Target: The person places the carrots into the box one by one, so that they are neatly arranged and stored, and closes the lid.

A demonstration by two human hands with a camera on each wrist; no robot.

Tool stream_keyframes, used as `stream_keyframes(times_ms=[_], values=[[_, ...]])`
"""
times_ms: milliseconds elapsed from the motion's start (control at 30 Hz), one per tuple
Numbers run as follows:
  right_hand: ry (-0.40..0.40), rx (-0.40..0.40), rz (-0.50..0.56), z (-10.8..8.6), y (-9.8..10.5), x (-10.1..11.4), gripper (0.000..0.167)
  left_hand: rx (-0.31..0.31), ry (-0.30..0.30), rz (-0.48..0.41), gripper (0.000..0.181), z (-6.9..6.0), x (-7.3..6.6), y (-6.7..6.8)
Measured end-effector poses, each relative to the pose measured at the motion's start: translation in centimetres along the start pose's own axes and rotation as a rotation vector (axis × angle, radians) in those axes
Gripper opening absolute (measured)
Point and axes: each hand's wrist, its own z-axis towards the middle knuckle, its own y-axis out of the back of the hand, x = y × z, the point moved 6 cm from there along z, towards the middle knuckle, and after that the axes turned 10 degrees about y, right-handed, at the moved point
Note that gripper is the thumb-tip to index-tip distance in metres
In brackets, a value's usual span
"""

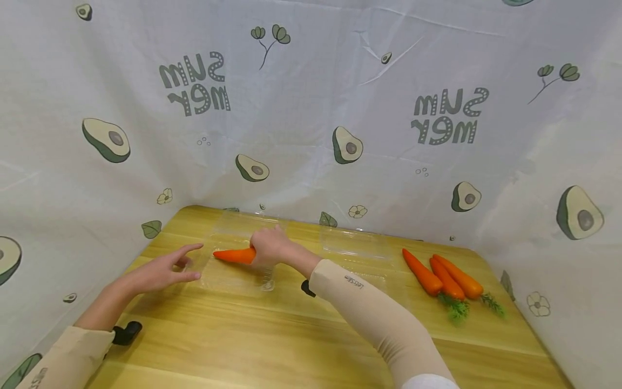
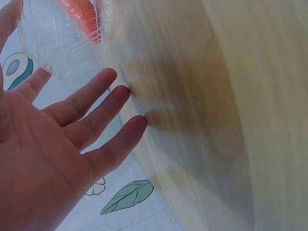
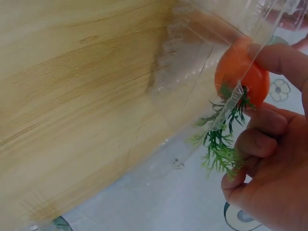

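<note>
Carrot [image 1: 235, 255] is over the left clear plastic container [image 1: 267, 284], narrow tip pointing left, thick end in the right hand [image 1: 271, 247]. That hand pinches it up near the top, with the green fronds [image 3: 221, 147] poking out by the curled fingers. Can't tell from here if the tip touches the plastic floor. The left hand [image 1: 165, 271] is empty, fingers spread, just beside the container's left edge; can't say whether it's actually touching.

Looks to me like the job is laying the carrot down, so I'd set the tip first, then ease the thick end down and let go last. Watch the leafy bit: in the right wrist view a clear plastic edge crosses in front of it, so it could snag. The plastic looks thin, so I'd guess it skids if bumped; a couple of left fingertips on the rim should steady it. I'd also park this one to one side, in case the three loose carrots [image 1: 448, 278] over on the right need room.
</note>
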Motion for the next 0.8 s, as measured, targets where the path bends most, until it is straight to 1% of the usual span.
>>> stream_keyframes(times_ms=[233,400,600,800], values=[[-0.019,0.044,-0.030,0.4,-0.7,0.0,0.022,0.008,0.008,-0.005,0.081,0.0,-0.1,0.0],[-0.045,0.073,-0.029,0.5,-1.2,0.1,0.022,0.011,0.013,-0.007,0.081,-0.1,-0.2,0.0],[-0.047,0.111,-0.034,0.7,-1.9,0.2,0.019,0.013,0.017,-0.009,0.081,-0.1,-0.2,0.0],[-0.043,0.118,-0.016,0.8,-2.1,0.2,0.017,0.013,0.022,-0.008,0.081,-0.1,-0.2,0.0]])
